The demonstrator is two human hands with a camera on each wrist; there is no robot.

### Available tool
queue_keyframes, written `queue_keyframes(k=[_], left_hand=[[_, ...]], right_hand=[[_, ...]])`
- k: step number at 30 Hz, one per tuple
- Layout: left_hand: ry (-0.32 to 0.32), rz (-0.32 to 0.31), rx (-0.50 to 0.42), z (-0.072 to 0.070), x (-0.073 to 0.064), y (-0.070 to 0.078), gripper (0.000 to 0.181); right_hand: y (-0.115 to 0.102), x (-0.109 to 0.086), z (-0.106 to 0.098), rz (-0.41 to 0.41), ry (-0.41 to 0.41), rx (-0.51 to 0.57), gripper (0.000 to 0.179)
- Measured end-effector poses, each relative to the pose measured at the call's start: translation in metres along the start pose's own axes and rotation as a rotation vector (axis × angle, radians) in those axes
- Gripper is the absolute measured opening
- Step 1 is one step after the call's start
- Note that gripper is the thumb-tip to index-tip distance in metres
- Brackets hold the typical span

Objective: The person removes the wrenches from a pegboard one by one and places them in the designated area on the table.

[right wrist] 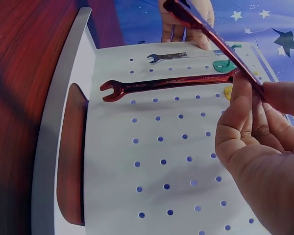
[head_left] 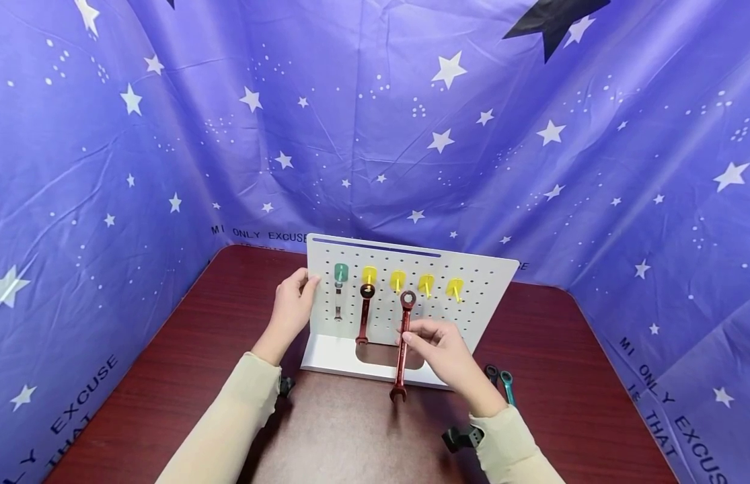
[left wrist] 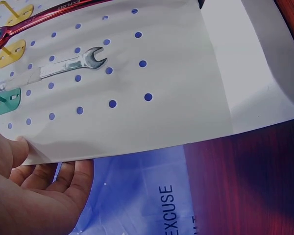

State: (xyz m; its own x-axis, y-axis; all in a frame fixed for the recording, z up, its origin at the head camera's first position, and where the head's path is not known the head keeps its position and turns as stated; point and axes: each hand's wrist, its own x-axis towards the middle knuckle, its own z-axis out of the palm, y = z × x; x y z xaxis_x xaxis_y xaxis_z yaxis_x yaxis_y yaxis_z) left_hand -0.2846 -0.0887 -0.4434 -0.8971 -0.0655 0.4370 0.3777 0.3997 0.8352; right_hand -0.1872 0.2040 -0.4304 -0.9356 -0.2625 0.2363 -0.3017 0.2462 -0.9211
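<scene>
My right hand (head_left: 438, 341) pinches a red combination wrench (head_left: 401, 356) by its shaft, ring end up, in front of a white pegboard (head_left: 496, 275). With thumb in front and fingers behind, my left hand (head_left: 292, 306) grips the board's left edge, as the left wrist view (left wrist: 44, 191) also shows. A second red wrench (head_left: 364, 319) hangs from a yellow hook (head_left: 369, 274). Left of it, a small silver wrench (left wrist: 68, 66) hangs from a green hook (head_left: 341, 272). In the right wrist view the held wrench (right wrist: 225, 49) slants across the hanging ones.
Further yellow hooks (head_left: 455, 289) carry nothing on the board's right. A black-ended wrench (head_left: 492, 372) and a teal wrench (head_left: 506, 383) lie on the dark red table (head_left: 550, 403), partly hidden by my right arm. A purple star-patterned curtain (head_left: 375, 134) surrounds the table.
</scene>
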Motion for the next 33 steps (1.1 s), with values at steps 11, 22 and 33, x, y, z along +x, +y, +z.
queue_keyframes(k=[11,22,33], left_hand=[[0.006,0.006,0.02,-0.001,-0.001,0.003,0.014],[0.004,0.006,0.002,0.0,0.0,0.0,0.013],[0.002,0.008,0.001,0.0,0.0,0.0,0.014]], right_hand=[[0.003,-0.006,-0.003,-0.008,-0.019,0.045,0.013],[0.006,-0.01,-0.006,0.0,-0.023,0.039,0.013],[0.011,-0.013,-0.01,0.003,-0.036,0.053,0.013]])
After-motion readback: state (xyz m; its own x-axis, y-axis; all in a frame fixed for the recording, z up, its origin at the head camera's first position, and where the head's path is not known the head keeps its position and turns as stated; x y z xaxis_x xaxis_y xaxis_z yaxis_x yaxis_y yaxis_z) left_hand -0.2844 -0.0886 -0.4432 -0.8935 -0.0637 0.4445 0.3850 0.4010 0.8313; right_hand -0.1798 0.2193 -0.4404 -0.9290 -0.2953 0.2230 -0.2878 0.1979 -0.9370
